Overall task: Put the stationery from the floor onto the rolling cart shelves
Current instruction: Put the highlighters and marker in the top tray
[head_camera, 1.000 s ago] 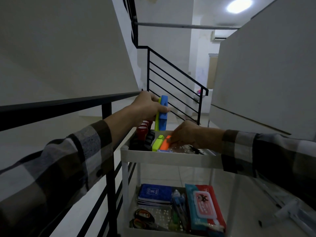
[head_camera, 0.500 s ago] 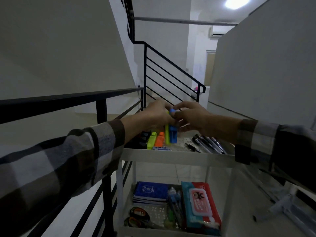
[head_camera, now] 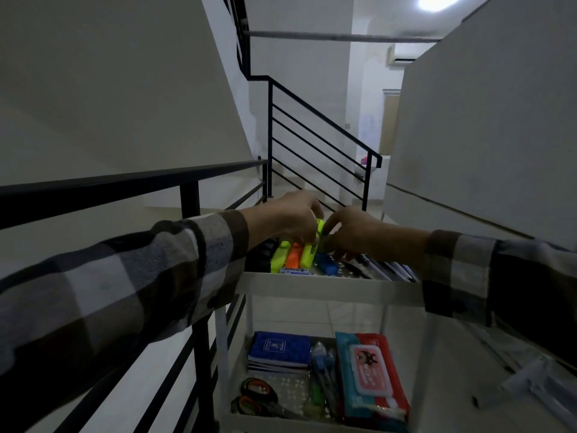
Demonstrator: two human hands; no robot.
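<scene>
Highlighters sit in a row at the left of the cart's top shelf (head_camera: pixel 331 287), centre of frame: a yellow highlighter (head_camera: pixel 278 256), an orange highlighter (head_camera: pixel 293 256), then a second yellow highlighter (head_camera: pixel 312 246) standing tilted, its upper end caught between both hands. A blue highlighter (head_camera: pixel 327 265) lies flat just right of these, with dark pens (head_camera: pixel 387 270) further right

Left hand (head_camera: pixel 290 218) curled down over the tilted marker, fingers closed on its top. Right hand (head_camera: pixel 346 232) pinching the same marker from the right side; how firm the pinch is cannot be told, fingertips in shadow

Risks, as judged:
- tilted marker released while leaning could topple onto the blue one or roll toward the shelf's front lip
- shelf edge is low; a nudge from either sleeve could push the white eraser (head_camera: pixel 295 270) at the front edge off
- black railing (head_camera: pixel 125 185) is just left of the cart, with open gaps; anything knocked leftward may drop into the stairwell

Lower shelf (head_camera: pixel 237 364), bottom centre: blue notebook (head_camera: pixel 279 346), scissors (head_camera: pixel 257 396), red-and-teal wipes pack (head_camera: pixel 371 373)

Room: dim stair landing, pale tiled floor, white walls, ceiling light at upper right
</scene>
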